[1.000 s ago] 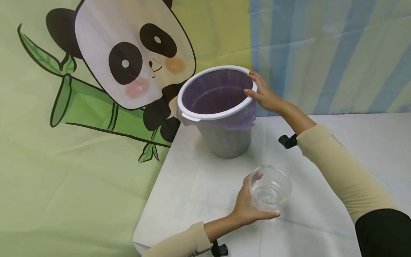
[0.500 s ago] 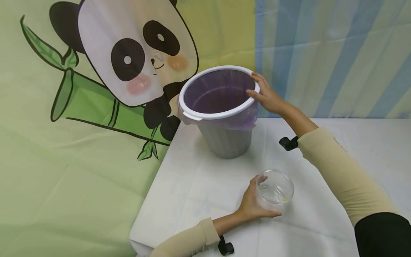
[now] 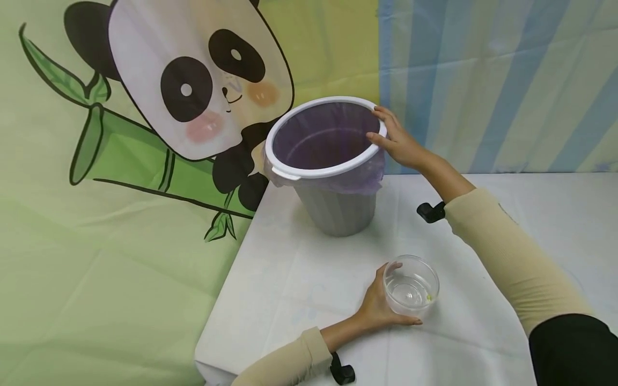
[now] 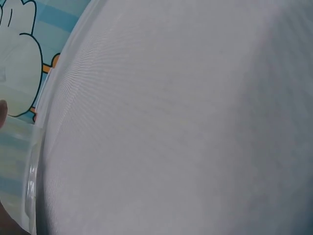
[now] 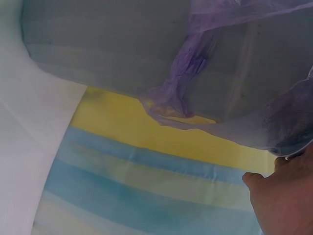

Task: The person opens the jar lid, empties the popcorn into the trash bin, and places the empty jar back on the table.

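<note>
In the head view my left hand (image 3: 379, 306) holds a clear round container (image 3: 410, 300) from its left side, thumb along the near side and fingertips behind the far side. The container stands upright at the table, open at the top, with a small yellow-green bit low inside it. Its wall also shows at the left edge of the left wrist view. Farther back is a grey trash can (image 3: 338, 212) with a white rim ring (image 3: 309, 174) and a purple bag (image 3: 359, 182) lining it. My right hand (image 3: 401, 143) grips that rim on the right side.
A white-covered table (image 3: 289, 300) carries both things. Behind and left hangs a printed cloth with a panda (image 3: 203, 48); striped cloth (image 3: 483, 86) hangs behind on the right. Black wrist mounts (image 3: 431, 212) stick out by both sleeves.
The clear container in my left hand has come down a little and shifted slightly right. My right hand stays on the trash can's rim. The head view has shifted slightly.
</note>
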Demonstrator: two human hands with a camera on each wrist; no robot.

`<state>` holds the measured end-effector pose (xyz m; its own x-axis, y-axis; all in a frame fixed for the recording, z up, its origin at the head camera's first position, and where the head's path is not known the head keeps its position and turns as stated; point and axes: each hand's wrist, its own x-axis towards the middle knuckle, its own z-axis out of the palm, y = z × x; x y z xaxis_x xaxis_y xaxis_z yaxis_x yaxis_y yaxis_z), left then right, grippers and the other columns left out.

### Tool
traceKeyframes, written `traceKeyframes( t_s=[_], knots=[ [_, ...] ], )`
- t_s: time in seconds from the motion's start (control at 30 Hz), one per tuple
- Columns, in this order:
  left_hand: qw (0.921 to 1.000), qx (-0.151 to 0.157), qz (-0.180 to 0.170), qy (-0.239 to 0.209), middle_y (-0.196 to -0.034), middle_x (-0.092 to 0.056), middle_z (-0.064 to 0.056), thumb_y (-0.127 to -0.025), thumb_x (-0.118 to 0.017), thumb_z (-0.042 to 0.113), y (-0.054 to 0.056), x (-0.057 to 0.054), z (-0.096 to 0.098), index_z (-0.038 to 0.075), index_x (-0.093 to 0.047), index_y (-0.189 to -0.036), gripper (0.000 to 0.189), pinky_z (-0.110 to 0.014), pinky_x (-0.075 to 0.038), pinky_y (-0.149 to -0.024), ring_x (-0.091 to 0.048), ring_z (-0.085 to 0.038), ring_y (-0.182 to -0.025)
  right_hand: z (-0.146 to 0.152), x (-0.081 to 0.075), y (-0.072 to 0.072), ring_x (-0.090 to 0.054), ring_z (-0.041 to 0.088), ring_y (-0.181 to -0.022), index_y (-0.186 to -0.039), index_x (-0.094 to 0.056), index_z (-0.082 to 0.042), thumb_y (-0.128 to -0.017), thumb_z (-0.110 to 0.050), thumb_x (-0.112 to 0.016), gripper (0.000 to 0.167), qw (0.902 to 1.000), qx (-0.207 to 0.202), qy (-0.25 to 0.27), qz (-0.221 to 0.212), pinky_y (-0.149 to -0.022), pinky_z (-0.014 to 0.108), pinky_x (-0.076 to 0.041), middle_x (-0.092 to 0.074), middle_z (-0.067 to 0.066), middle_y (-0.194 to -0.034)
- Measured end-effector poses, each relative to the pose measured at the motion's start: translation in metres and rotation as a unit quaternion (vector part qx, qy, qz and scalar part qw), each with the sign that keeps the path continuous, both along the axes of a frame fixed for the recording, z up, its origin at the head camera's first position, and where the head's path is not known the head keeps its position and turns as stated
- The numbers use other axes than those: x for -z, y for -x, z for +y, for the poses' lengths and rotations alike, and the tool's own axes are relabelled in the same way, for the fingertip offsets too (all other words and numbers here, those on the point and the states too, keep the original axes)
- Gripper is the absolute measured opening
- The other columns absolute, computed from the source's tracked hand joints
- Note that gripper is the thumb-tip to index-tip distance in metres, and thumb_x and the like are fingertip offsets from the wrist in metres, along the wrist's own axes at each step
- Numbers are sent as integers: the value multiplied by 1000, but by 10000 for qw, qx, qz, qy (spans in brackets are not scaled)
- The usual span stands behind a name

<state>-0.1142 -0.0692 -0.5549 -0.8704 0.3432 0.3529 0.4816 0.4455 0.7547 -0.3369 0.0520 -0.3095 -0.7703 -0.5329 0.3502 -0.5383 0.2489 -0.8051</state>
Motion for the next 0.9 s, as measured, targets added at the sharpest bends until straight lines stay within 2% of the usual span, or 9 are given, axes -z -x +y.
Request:
traceKeyframes(
  t_s=[0.37,0.57,0.67,0.8,0.9],
  knots=[
    [9996,230,-112,-85,-140,-34,3,-43,-93,27,1,4,3,22,-9,-142,130,-30,-35,-100,-40,-18,-124,7,2,1,1,23,-138,-146,-10,-3,-95,-37,-42,69,9996,116,-232,138,-108,51,-5,-1,6,-153],
    [9998,188,-98,20,-140,-34,0,-42,-93,29,7,1,4,20,-9,-141,130,-29,-36,-99,-40,-17,-123,9,-3,4,-1,23,-138,-148,-10,-6,-94,-40,-42,71,9985,309,-397,231,-108,52,-5,-2,6,-153],
    [9996,89,-161,233,-141,-33,-4,-42,-93,32,8,-1,2,15,-7,-143,133,-30,-34,-100,-39,-19,-124,10,-6,4,1,21,-138,-149,-7,-11,-94,-43,-41,72,9977,481,-435,177,-108,51,-4,1,3,-154],
    [9975,111,-445,530,-145,-24,-10,-41,-93,34,7,-6,-6,10,1,-146,142,-34,-29,-104,-30,-20,-131,11,-8,-6,5,19,-138,-149,-2,-16,-94,-47,-38,73,9976,637,-284,8,-108,51,-2,6,1,-153],
    [9933,216,-747,857,-149,-17,-9,-45,-92,34,2,-14,-21,11,4,-147,141,-36,-26,-106,-22,-20,-135,21,-11,-27,-1,21,-139,-149,-9,-13,-94,-46,-40,71,9962,819,-237,185,-108,53,-7,-3,5,-153]
  ],
)
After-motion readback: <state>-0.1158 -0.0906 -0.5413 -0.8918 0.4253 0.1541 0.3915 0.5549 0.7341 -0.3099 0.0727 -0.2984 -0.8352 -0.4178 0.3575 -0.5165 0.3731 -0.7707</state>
